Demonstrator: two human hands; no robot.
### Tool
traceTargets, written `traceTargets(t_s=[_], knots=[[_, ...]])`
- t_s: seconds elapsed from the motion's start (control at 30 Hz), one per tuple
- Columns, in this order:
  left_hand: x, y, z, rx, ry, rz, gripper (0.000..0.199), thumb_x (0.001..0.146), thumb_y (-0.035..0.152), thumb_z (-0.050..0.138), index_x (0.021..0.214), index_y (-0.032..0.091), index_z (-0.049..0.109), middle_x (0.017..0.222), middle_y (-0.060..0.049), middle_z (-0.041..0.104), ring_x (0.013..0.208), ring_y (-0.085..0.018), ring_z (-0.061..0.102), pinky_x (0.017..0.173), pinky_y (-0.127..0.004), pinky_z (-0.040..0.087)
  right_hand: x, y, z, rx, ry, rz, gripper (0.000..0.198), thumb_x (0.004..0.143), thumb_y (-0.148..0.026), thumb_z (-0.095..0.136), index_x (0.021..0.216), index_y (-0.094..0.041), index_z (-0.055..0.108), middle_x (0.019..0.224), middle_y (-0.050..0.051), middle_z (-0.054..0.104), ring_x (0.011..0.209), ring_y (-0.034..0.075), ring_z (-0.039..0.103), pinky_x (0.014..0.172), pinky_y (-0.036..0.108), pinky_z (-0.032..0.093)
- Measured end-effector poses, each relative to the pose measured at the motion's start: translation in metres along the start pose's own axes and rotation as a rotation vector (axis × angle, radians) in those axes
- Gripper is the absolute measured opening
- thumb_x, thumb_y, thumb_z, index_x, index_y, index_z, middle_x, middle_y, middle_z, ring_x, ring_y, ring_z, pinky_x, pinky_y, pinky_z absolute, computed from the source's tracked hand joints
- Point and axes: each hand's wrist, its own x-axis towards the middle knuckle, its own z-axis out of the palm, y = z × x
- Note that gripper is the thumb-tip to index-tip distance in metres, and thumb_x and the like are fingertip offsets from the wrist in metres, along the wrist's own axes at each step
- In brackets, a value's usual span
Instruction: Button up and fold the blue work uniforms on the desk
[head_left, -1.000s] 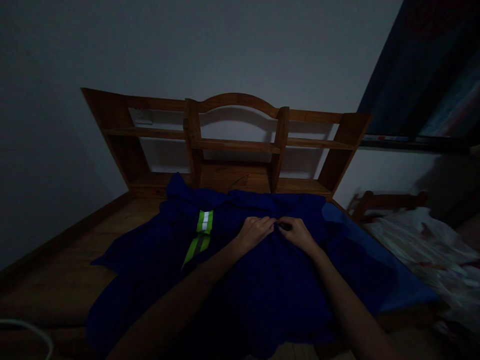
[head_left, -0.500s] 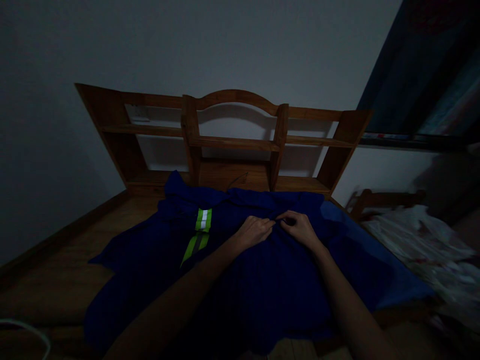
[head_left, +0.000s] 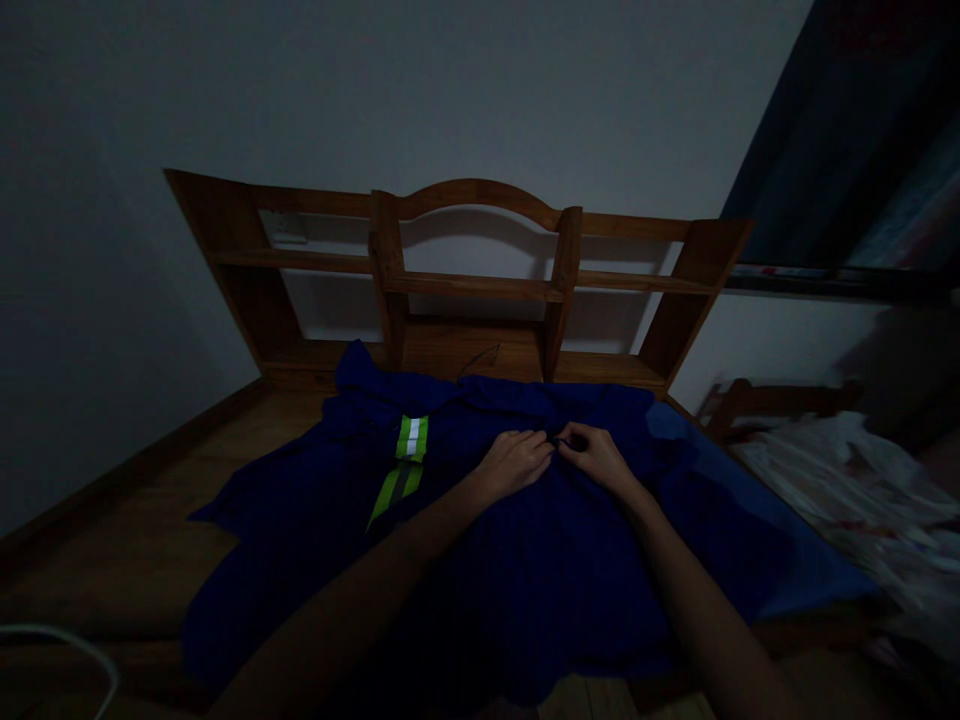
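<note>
A dark blue work jacket (head_left: pixel 570 560) with yellow-green and silver reflective strips (head_left: pixel 412 437) lies spread over the wooden surface. My left hand (head_left: pixel 517 460) is closed on its cloth near the middle, fingers together and pointing right. Just beside it, my right hand (head_left: pixel 596 455) pinches a small dark bit of the jacket between thumb and index finger, the other fingers curled. The fingertips of both hands almost meet. Dim light hides the exact part of the jacket between them.
Behind the jacket stands a wooden shelf unit (head_left: pixel 476 288) against the wall. A blue cloth or sheet (head_left: pixel 810 570) lies under the right side. Farther right are white plastic bags (head_left: pixel 855 470) by a wooden chair back (head_left: pixel 787 398). A pale cable (head_left: pixel 71 637) curves at lower left.
My fingertips have shifted slightly at the same spot on the jacket, the left fingers a little more spread over the cloth. The whole view has drifted slightly; the jacket lies as before.
</note>
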Motion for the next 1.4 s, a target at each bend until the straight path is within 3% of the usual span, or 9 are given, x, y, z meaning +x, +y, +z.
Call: traceTargets(t_s=[0.17,0.4,0.77,1.2,1.4], knots=[[0.001,-0.005,0.002,-0.119,0.016,-0.083,0.027,0.093,0.026,0.038,0.111,0.022,0.057,0.091,-0.003,0.059,0.085,-0.014,0.059,0.070,-0.024,0.044,-0.003,0.005,0.008,-0.098,-0.076,-0.025,0.011,0.078,-0.023,0.051,0.068,-0.018,0.054,0.063,-0.002,0.056,0.059,0.012,0.052,0.057,0.021,0.036],[0.002,-0.007,0.003,-0.241,0.067,-0.111,0.031,0.094,0.026,0.036,0.120,0.024,0.053,0.098,-0.003,0.059,0.084,-0.013,0.059,0.071,-0.022,0.045,-0.003,0.003,0.007,-0.202,0.060,0.017,0.012,0.080,-0.023,0.051,0.079,-0.021,0.063,0.076,0.001,0.065,0.070,0.015,0.059,0.064,0.023,0.040],[0.004,-0.007,-0.004,-0.267,0.109,-0.114,0.030,0.095,0.030,0.035,0.115,0.024,0.057,0.095,-0.003,0.059,0.083,-0.012,0.059,0.070,-0.022,0.043,-0.003,0.003,0.006,-0.221,0.178,0.052,0.015,0.081,-0.027,0.051,0.083,-0.023,0.066,0.078,0.001,0.067,0.069,0.016,0.061,0.067,0.025,0.043],[0.003,-0.006,0.000,-0.264,0.083,-0.095,0.028,0.094,0.035,0.037,0.104,0.021,0.059,0.094,-0.003,0.058,0.084,-0.013,0.059,0.072,-0.023,0.044,-0.002,0.002,0.005,-0.217,0.123,0.035,0.016,0.080,-0.023,0.050,0.084,-0.022,0.065,0.082,0.002,0.067,0.074,0.017,0.061,0.068,0.024,0.043],[0.003,-0.001,-0.003,-0.302,0.105,-0.177,0.022,0.094,0.033,0.038,0.102,0.022,0.056,0.097,-0.001,0.058,0.084,-0.013,0.059,0.071,-0.023,0.044,-0.003,-0.004,0.004,-0.192,0.092,0.028,0.014,0.080,-0.025,0.050,0.083,-0.021,0.063,0.075,0.001,0.065,0.067,0.015,0.059,0.065,0.023,0.041]])
